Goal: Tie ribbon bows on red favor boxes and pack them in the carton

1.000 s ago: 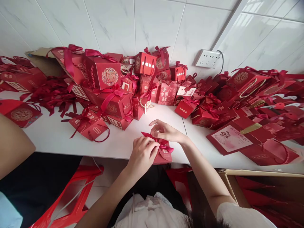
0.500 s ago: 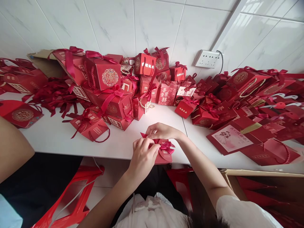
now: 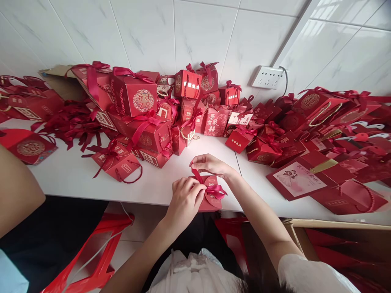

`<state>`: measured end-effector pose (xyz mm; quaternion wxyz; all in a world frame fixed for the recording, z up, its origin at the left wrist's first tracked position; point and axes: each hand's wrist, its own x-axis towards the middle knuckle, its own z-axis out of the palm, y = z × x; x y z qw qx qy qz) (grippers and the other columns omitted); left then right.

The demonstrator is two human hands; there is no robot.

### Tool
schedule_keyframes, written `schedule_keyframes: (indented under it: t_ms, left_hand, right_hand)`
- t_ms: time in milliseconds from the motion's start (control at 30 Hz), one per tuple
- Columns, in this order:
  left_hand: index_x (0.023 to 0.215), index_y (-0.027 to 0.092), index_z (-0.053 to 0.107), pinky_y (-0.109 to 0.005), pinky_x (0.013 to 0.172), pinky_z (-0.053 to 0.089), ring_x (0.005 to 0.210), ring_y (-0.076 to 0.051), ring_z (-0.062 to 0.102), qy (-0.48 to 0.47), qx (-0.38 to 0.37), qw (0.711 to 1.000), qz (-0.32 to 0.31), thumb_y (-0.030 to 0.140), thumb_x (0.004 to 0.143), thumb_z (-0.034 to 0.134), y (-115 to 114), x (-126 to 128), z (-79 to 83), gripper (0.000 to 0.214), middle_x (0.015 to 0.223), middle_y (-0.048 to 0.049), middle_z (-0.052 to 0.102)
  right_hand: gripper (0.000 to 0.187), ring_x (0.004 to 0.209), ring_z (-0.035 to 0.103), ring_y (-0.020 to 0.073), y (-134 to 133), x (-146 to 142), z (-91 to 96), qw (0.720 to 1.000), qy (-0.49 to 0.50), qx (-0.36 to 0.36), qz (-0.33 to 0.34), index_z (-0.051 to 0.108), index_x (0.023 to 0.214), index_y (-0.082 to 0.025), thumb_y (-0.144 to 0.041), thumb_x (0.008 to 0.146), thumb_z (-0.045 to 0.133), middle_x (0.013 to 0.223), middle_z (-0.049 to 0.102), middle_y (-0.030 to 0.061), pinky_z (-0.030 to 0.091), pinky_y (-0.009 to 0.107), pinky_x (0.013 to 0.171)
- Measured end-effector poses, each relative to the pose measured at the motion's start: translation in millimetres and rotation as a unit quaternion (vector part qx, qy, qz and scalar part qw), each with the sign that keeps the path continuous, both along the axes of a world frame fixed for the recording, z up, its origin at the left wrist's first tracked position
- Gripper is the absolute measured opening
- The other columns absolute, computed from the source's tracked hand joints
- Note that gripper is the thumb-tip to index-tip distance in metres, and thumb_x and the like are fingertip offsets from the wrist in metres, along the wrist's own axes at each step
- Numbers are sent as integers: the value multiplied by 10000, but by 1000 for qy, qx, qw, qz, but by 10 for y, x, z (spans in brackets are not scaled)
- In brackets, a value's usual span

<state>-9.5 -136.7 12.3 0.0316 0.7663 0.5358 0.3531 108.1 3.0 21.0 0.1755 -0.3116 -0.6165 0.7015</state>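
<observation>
A small red gift box (image 3: 211, 200) lies at the near edge of the white table (image 3: 70, 179). A dark red ribbon (image 3: 214, 189) is tied on its top. My left hand (image 3: 185, 199) is closed, pinching the ribbon at the box's left side. My right hand (image 3: 209, 163) is just beyond the box, its fingers pinched on one ribbon end and holding it up and away. The two hands are a few centimetres apart.
Piles of red gift boxes (image 3: 143, 118) and bags (image 3: 320, 162) with ribbons line the tiled wall. Loose ribbons (image 3: 71, 124) lie at the left. A wall socket (image 3: 269, 76) is behind. Another person's arm (image 3: 16, 191) is at left. A red stool (image 3: 94, 252) stands below.
My right hand has drawn the ribbon end up and away from the box; the left hand stays pinched on the ribbon by the box.
</observation>
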Motion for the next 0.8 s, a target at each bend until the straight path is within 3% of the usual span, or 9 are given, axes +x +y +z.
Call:
schedule_keyframes:
  t_ms: [133,300,433,500,600,700,800]
  left_hand:
    - [864,195,604,-332,802,354,829,-175,535,-11,-8,1000,10,159,888,520,-6,7,-10,94,833,-14,601]
    - [871,203,600,-338,824,349,846,-172,543,-29,-21,999,13,154,881,530,-15,17,-26,85,836,-7,602]
    - [863,198,597,-345,824,348,844,-175,539,-26,-21,999,3,152,887,518,3,13,-18,95,840,-12,603]
    - [861,197,595,-347,821,347,840,-175,538,-26,-23,999,1,150,886,517,17,14,-12,95,840,-12,603]
    - [858,197,591,-345,816,348,835,-173,539,-25,-31,999,0,150,884,521,27,18,-7,89,836,-10,600]
    - [855,197,587,-343,812,351,833,-172,540,-19,-33,999,0,142,883,517,21,19,-1,93,837,-8,601]
    - [854,198,583,-342,810,354,848,-176,543,-15,-37,999,2,143,885,509,13,16,12,97,855,-10,611]
  right_hand:
    - [339,628,556,116,23,114,-34,999,-19,11,-26,654,718,-131,-409,586,797,665,629,5,421,269,646]
    - [480,764,605,171,-225,650,-12,983,-62,65,-159,652,826,-160,-628,722,628,792,666,52,434,311,716]
    - [558,606,509,139,-557,955,-112,988,-131,48,-62,628,641,-147,-695,727,566,602,573,11,371,286,609]
    - [506,574,459,120,-658,981,-161,991,-114,37,-59,614,633,-151,-648,724,613,569,532,-15,346,275,593]
    - [413,644,500,134,-658,952,-156,989,-67,35,-126,621,705,-159,-570,722,668,645,580,-3,378,285,658]
    - [342,663,514,137,-522,896,-66,981,-24,63,-180,618,732,-170,-500,718,705,683,598,5,389,290,673]
    - [298,637,496,123,-341,790,19,982,25,68,-173,630,731,-171,-440,691,753,658,582,-7,380,279,647]
